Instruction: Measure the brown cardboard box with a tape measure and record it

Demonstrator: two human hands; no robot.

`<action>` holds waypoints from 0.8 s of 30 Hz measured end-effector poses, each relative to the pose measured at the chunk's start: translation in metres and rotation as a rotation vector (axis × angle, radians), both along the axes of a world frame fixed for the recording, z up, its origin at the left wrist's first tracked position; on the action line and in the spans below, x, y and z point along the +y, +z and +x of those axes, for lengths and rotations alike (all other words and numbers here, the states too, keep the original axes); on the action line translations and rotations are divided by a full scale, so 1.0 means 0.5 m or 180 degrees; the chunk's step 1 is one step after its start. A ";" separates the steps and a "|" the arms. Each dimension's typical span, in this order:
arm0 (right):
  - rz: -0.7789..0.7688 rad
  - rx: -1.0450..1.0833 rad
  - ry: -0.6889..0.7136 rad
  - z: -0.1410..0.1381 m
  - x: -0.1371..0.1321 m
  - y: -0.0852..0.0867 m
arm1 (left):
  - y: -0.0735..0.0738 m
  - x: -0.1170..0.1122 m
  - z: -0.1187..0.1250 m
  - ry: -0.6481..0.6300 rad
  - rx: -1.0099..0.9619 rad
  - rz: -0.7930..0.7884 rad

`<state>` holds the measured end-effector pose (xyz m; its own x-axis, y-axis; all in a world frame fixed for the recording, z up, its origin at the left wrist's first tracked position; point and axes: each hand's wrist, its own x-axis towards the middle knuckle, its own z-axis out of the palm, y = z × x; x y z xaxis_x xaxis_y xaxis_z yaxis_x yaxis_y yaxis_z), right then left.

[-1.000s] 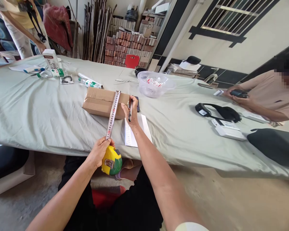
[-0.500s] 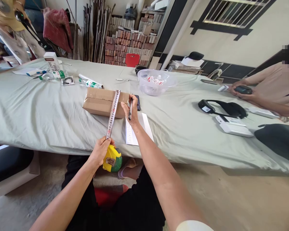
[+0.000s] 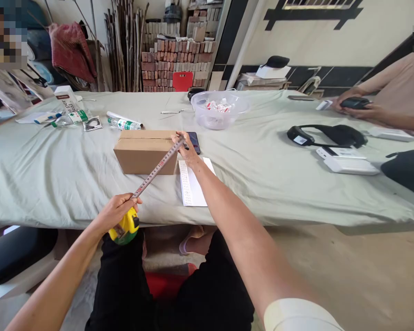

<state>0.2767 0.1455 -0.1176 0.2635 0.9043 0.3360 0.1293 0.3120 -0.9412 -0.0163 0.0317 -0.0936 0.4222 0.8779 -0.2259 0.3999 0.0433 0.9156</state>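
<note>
My left hand is closed around the yellow and green tape measure, just off the table's front edge. Its pulled-out blade slants up to my right hand, whose fingers pinch the far end at the right top corner of a brown cardboard box. A dark bit of the pen shows among those fingers; most of it is hidden. The blade crosses in front of the box at an angle. Beneath my right wrist lies a white sheet with handwritten figures. A dark phone is partly behind that hand.
Behind the box are plastic bottles, a white carton and a clear plastic basin with red-and-white wrappers. To the right lie a black headset and white devices. A person sits at the right holding a dark object.
My left hand has moved left with the tape case, so the blade now slants. My right hand has taken the blade's end, which lay over the box top before. The box appears turned slightly.
</note>
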 end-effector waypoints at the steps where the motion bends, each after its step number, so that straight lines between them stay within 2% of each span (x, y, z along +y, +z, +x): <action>1: -0.0055 0.0154 0.0108 0.002 0.002 0.003 | 0.012 0.012 -0.019 -0.0161 0.0267 0.0143; 4: -0.0297 0.0479 0.0257 0.011 -0.001 0.016 | 0.054 0.053 -0.065 -0.0443 0.0851 0.0218; 7: -0.0698 0.0425 0.0293 0.023 -0.007 0.028 | 0.091 0.099 -0.095 -0.0613 0.1321 0.0282; 11: -0.0837 0.0384 0.0400 0.031 -0.008 0.034 | 0.120 0.156 -0.113 -0.0795 0.1960 0.0528; 16: -0.0860 0.0362 0.0293 0.022 -0.011 0.035 | 0.141 0.192 -0.089 -0.1093 0.2331 0.0750; 20: -0.0801 0.0365 0.0323 0.021 -0.011 0.029 | 0.140 0.204 -0.066 -0.1049 0.2346 0.0748; 24: -0.0713 0.0343 0.0444 0.025 -0.010 0.021 | 0.132 0.222 -0.072 -0.0959 0.2389 0.0849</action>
<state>0.2891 0.1406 -0.1069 0.1547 0.9828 0.1005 -0.0047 0.1025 -0.9947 -0.0520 0.1428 -0.0275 0.4673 0.8157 -0.3408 0.8648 -0.3418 0.3678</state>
